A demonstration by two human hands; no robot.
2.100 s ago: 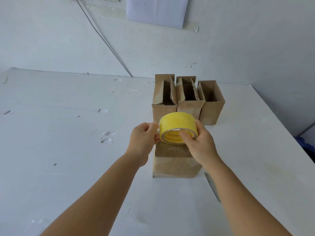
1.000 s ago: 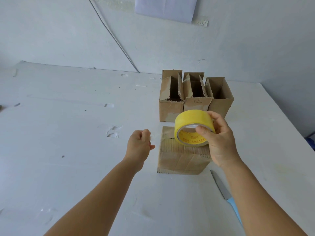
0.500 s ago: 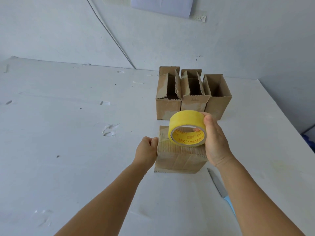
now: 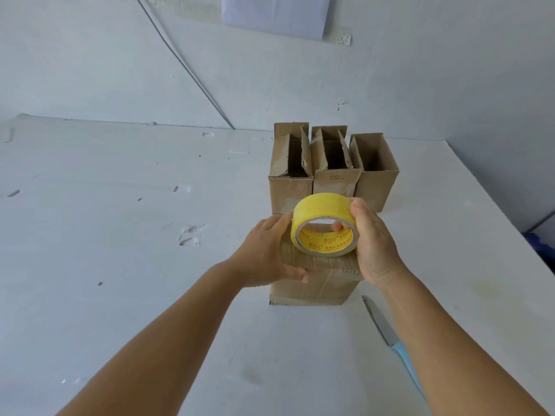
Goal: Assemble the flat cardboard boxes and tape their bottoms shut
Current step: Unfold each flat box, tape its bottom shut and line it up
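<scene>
A small brown cardboard box [image 4: 315, 285] stands upside down on the white table [image 4: 120, 235], its closed bottom flaps facing up. My right hand [image 4: 374, 247] grips a yellow roll of tape [image 4: 322, 225] just above the box, a finger hooked through the core. My left hand [image 4: 267, 253] lies flat on the box's top left edge, fingers spread and pressing down, thumb along the near side. Whether a tape strip runs under the left hand is hidden.
Three assembled brown boxes [image 4: 330, 172] stand open side up in a row behind. A knife with a light blue handle [image 4: 390, 334] lies on the table to the right of the box, partly under my right forearm. The table's right edge is close.
My left hand pinched the tape end, pulled it leftward, then came down and flattened on the box's left edge. The roll stayed in my right hand, dipping toward the box.
</scene>
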